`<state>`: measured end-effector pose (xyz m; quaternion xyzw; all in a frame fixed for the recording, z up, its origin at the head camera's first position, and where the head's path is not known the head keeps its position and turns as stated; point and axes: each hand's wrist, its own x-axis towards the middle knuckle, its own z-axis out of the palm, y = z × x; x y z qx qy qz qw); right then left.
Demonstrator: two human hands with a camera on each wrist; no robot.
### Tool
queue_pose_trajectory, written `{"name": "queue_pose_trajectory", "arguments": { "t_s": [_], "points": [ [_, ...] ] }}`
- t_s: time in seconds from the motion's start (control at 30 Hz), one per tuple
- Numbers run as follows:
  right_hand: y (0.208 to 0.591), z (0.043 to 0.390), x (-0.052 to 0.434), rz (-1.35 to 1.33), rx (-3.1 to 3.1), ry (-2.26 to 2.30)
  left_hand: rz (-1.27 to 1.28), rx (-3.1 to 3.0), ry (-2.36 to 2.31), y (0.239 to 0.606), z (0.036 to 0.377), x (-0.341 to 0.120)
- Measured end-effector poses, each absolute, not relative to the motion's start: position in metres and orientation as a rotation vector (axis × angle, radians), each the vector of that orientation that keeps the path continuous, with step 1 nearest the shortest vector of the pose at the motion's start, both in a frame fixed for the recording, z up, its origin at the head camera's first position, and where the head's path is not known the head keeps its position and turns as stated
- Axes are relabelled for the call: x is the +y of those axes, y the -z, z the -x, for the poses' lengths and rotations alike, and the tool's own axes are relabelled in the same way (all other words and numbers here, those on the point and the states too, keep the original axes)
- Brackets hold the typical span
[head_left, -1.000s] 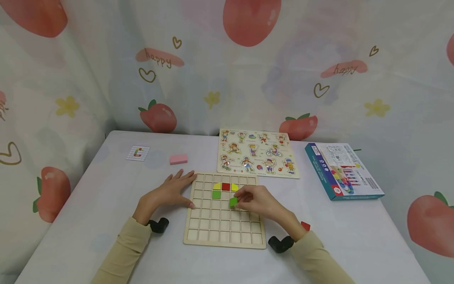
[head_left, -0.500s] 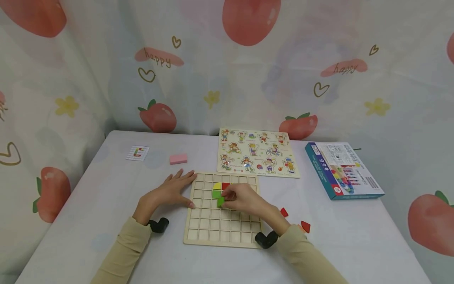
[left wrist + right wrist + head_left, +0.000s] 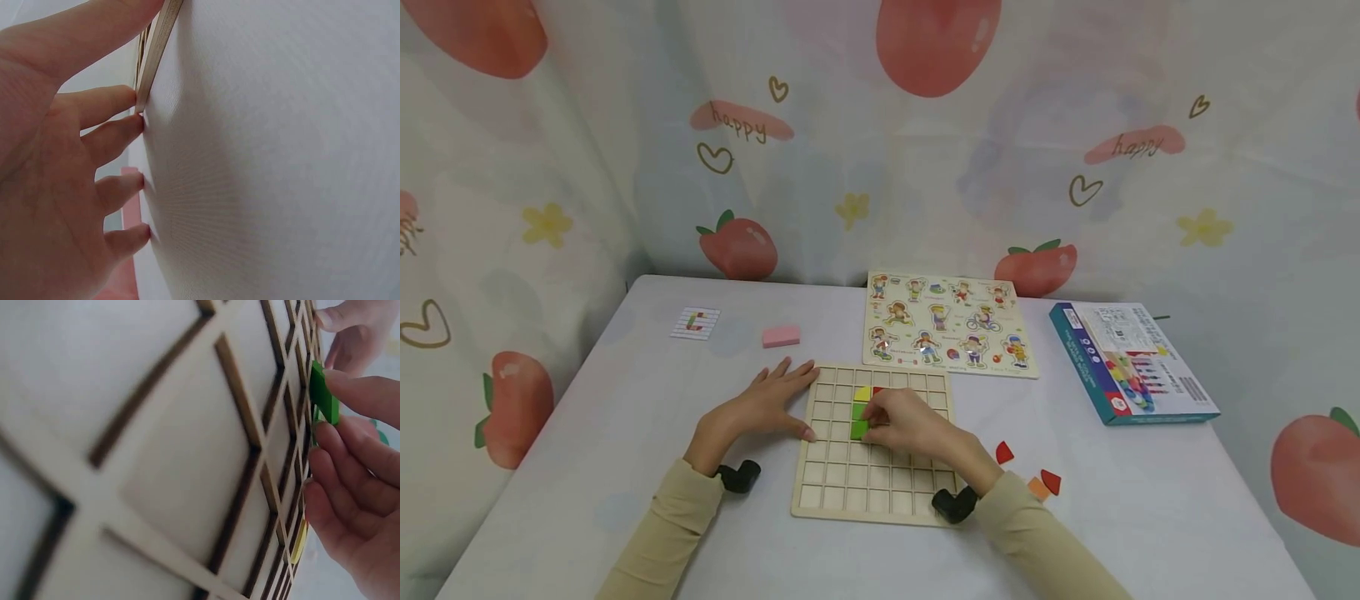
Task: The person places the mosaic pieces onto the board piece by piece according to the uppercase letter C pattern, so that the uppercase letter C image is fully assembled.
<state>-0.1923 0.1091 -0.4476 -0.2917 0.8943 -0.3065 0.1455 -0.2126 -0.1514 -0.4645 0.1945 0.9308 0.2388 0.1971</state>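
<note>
A wooden grid board (image 3: 872,483) lies on the white table. My right hand (image 3: 898,421) pinches a green square tile (image 3: 859,430) over a cell in the board's third row, just below another green tile (image 3: 857,411). A yellow piece (image 3: 862,392) sits above it, and a red piece beside that is mostly hidden by my fingers. In the right wrist view the green tile (image 3: 324,394) is held at the grid (image 3: 187,487) by my fingertips. My left hand (image 3: 760,408) rests flat on the table with fingers straight, touching the board's left edge (image 3: 156,56).
A pink block (image 3: 781,336) and a small pattern card (image 3: 695,322) lie at the back left. A picture puzzle board (image 3: 947,325) and a blue box (image 3: 1131,362) sit behind and right. Loose red pieces (image 3: 1003,452) and an orange one (image 3: 1038,489) lie right of the board.
My right hand has carried the green tile leftward across the board, from the fifth column to below the first green tile. The left hand stayed put.
</note>
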Motion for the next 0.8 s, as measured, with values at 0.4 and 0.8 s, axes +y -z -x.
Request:
{"name": "queue_pose_trajectory", "arguments": {
  "t_s": [0.4,0.8],
  "points": [
    [0.447,0.192,0.109,0.871,2.587,0.822,-0.528,2.614,-0.656,0.464,0.213,-0.150],
    [0.447,0.189,0.121,0.843,2.564,0.885,-0.532,2.623,-0.654,0.465,0.213,-0.149]
  ]
}}
